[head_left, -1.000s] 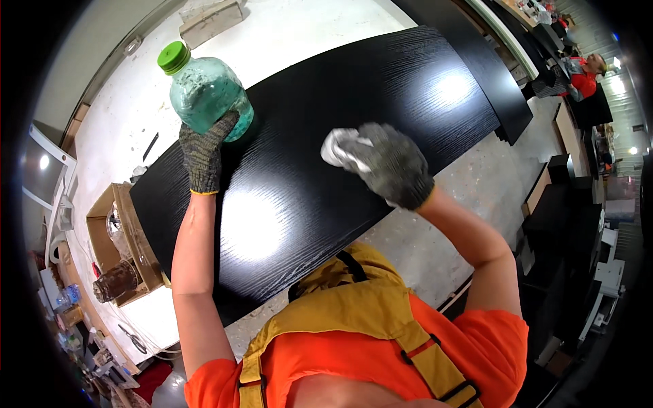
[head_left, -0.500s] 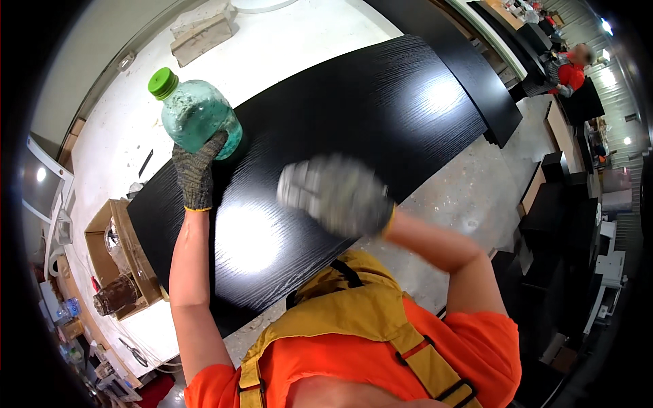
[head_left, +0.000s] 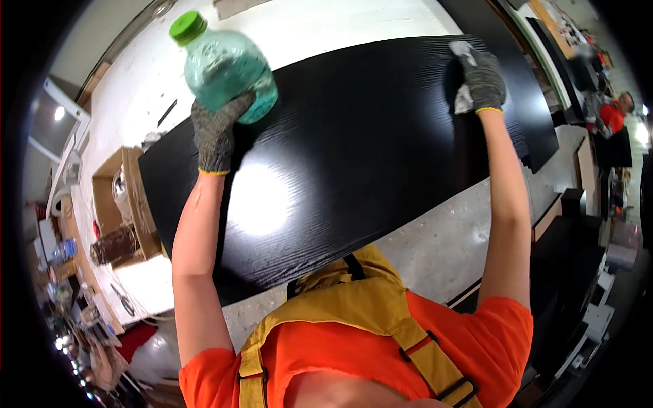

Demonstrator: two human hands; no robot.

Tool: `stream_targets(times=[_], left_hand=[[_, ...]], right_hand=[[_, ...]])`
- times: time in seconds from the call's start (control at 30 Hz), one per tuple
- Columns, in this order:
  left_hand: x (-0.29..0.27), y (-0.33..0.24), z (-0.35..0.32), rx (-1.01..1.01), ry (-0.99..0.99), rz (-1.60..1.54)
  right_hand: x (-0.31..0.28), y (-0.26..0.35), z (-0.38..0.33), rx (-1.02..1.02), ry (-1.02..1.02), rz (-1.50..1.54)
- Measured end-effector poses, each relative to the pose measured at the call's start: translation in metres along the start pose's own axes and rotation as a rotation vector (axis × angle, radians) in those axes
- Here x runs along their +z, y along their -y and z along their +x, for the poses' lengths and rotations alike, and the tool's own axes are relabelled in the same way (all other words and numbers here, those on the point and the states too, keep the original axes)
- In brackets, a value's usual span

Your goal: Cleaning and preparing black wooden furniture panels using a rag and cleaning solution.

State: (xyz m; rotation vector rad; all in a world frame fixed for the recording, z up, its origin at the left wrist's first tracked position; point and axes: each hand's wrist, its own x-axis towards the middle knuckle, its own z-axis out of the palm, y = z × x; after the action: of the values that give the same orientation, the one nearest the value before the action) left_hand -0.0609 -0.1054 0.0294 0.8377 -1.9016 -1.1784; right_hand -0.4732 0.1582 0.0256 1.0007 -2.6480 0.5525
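Nearest, an orange shirt (head_left: 320, 350) is worn under mustard overalls (head_left: 340, 306). Just beyond, a long black board (head_left: 360, 129) is laid slantwise, its left part carried by a white tabletop (head_left: 139, 102). To the left, a cardboard box (head_left: 145, 204) is set near the board's end, and a brown roll (head_left: 114, 246) is held in it.

Farther in, the lower part of a clear bottle (head_left: 224, 64) is gripped by the left hand (head_left: 215, 132), the gloved fingers being wrapped around it. The bottle is tilted toward the far left, and its green cap (head_left: 188, 27) is pointed that way. The left forearm is stretched forward, almost straight.

Farther right, a white cloth (head_left: 464, 102) is clutched under the gloved fingers of the right hand (head_left: 484, 83), showing past the fingertips and along the left side. The right arm is extended far forward, palm turned down to the board; the underside is hidden.

At the far right, a person (head_left: 612, 119) in red is seen.
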Motion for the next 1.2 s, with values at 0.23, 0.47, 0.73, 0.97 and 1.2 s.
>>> stream_targets(times=[0.23,0.47,0.73,0.97,1.2], left_hand=[[-0.016,-0.001,-0.013,-0.021,-0.205,-0.385],[-0.148,0.002,-0.148,-0.051,-0.334,-0.243],[-0.237,0.050,-0.407,-0.225,-0.998,-0.186],[-0.193,0.019,-0.495,-0.260,-1.236,-0.489],[-0.168,0.022,-0.509,-0.253,-1.239,-0.627]], right_hand=[[-0.037,0.252,-0.224,-1.325,0.339,0.445],[-0.051,0.184,-0.154,-0.880,0.325,0.481],[0.035,0.222,-0.064,-0.465,0.168,0.080],[0.055,0.465,-0.149,-0.828,0.286,0.306],[0.060,0.484,-0.281,-1.479,0.521,0.893]])
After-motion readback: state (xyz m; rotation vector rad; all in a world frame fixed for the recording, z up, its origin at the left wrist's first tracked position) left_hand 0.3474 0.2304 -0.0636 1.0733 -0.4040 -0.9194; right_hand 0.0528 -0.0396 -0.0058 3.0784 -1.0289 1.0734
